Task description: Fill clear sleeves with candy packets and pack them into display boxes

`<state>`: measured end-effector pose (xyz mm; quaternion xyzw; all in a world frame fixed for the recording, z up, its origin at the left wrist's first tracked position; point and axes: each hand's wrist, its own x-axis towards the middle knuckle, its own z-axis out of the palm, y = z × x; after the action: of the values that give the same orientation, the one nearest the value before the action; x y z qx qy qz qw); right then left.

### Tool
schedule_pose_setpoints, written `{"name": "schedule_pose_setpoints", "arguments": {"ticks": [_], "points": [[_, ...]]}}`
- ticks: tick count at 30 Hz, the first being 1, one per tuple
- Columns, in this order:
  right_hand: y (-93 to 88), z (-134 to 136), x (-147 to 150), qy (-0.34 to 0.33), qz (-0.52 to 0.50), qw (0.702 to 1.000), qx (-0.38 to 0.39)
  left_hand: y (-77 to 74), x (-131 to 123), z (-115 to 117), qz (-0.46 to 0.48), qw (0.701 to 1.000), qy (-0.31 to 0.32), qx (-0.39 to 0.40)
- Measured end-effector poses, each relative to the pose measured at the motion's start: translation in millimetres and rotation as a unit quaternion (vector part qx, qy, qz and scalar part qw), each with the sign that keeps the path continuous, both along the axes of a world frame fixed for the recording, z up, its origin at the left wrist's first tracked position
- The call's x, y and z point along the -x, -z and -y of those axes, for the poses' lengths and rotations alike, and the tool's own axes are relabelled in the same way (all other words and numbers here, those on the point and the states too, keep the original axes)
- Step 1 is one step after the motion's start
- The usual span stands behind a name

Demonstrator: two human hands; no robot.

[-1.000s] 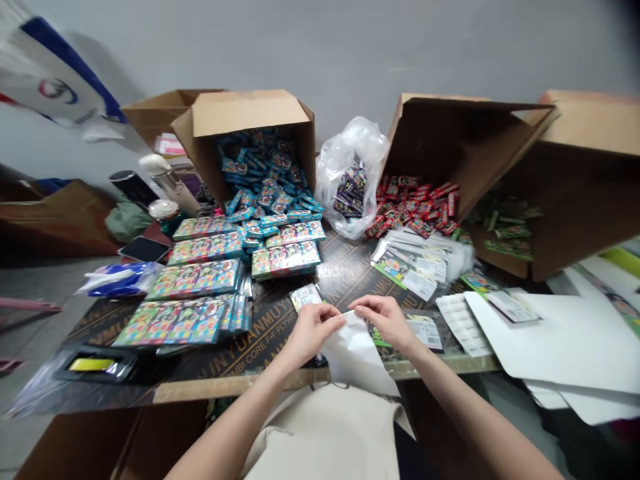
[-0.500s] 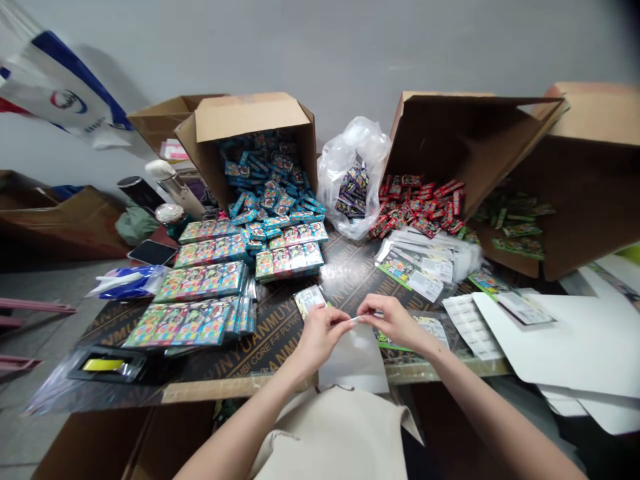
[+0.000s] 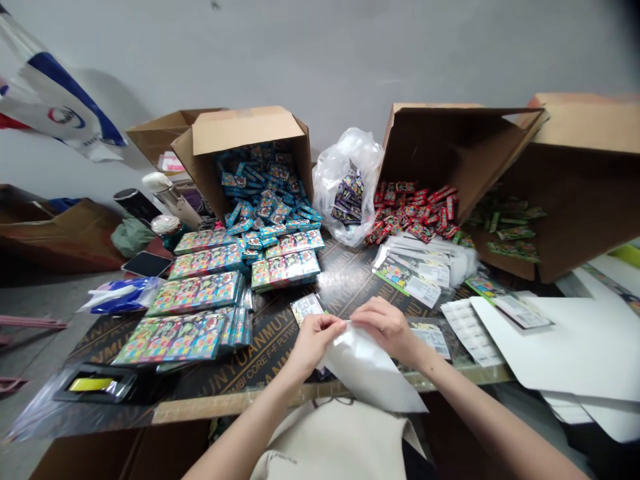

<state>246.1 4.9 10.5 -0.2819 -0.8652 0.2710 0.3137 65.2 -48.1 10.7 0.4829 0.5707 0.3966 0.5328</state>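
Observation:
A thin, whitish, slightly see-through sheet [image 3: 373,373], perhaps a flat bag, hangs over the table's front edge close to my body. My left hand [image 3: 315,341] pinches its top left corner between thumb and fingers. The fingers of my right hand [image 3: 389,330] are closed on the upper edge, a little to the right; the thumb is partly hidden. Just behind my left hand lies a printed card [image 3: 307,307]. Another printed card [image 3: 431,337] lies beside my right wrist, partly covered by the hand.
Packs of colourful small boxes [image 3: 175,333] stand stacked on the left. Behind are a carton [image 3: 245,127] of blue boxes, a plastic bag [image 3: 325,173] of purple ones and a carton [image 3: 455,133] with red ones. Sleeved cards [image 3: 413,280] and white sheets [image 3: 575,347] lie right.
The sheet has swung and tilted, its lower end now further right. My hands have drawn closer together, and the right one has turned over the sheet's edge. The view has shifted slightly.

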Motion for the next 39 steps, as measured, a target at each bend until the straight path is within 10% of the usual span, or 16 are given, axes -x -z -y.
{"name": "schedule_pose_setpoints", "arguments": {"ticks": [4, 8, 19, 32, 39], "points": [[-1.4, -4, 0, 0.033, -0.013, 0.978, 0.206, -6.3, -1, 1, -0.091, 0.994, 0.005, -0.064], [-3.5, -6, 0, 0.027, -0.014, 0.967, 0.252, -10.3, -3, 3, -0.134, 0.985, 0.005, -0.107], [-5.2, -4, 3, -0.001, -0.042, 0.978, 0.206, -7.1, -3, 5, -0.119, 0.989, -0.002, -0.087], [6.4, -4, -4, -0.036, 0.042, 0.973, -0.223, 6.3, -2, 0, 0.075, 0.996, -0.033, 0.047], [-1.1, 1, -10, -0.04, -0.092, 0.995, -0.009, 10.6, 0, -1, 0.09, 0.994, -0.049, 0.046]]}}
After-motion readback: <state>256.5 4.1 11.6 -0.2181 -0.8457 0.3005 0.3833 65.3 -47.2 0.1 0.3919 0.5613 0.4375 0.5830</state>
